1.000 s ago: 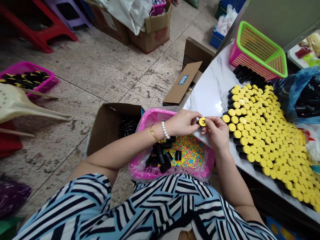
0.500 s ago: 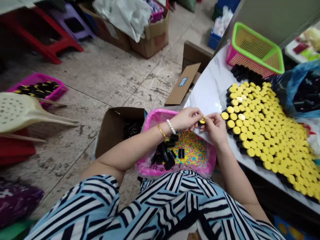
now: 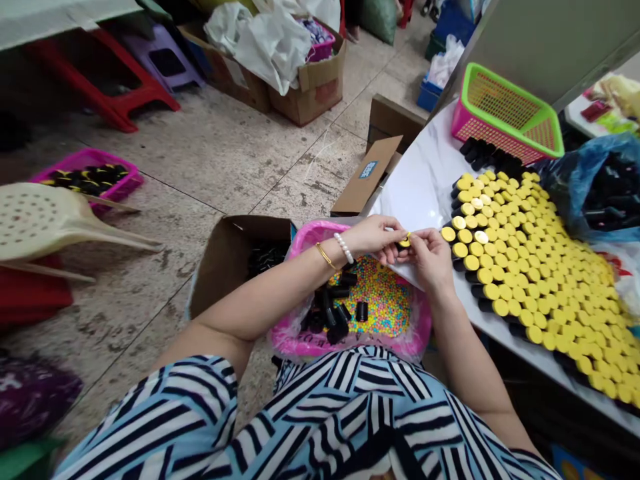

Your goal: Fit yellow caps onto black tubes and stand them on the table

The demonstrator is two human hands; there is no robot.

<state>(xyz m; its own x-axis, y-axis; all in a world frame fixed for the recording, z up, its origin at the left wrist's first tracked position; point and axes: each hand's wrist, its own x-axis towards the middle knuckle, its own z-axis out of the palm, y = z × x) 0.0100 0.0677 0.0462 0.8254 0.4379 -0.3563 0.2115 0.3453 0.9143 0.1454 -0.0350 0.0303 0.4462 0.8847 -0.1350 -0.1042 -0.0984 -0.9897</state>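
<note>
Between my two hands, over the table's near left edge, is a small black cylinder with a yellow top (image 3: 405, 240). My left hand (image 3: 381, 238) pinches it from the left, and my right hand (image 3: 431, 259) has thumb and fingertips on its right side. Fingers cover most of its body. Below them sits a pink basin (image 3: 305, 238) lined with clear plastic, holding many tiny coloured beads (image 3: 383, 297) and several black cylinders (image 3: 362, 311). Right of my hands, many upright yellow-topped black cylinders (image 3: 525, 273) stand packed together on the white table (image 3: 407, 193).
A green and pink basket (image 3: 510, 110) and a blue bag (image 3: 570, 193) of black pieces stand on the table. An open carton (image 3: 220, 267) is left of the basin. On the floor are a pink tray (image 3: 135, 180), a cream plastic stool (image 3: 45, 223) and cardboard boxes (image 3: 310, 93).
The camera view has shifted slightly, so the background sits a little lower and further right. Both hands keep their hold on the yellow-topped cylinder in nearly the same place.
</note>
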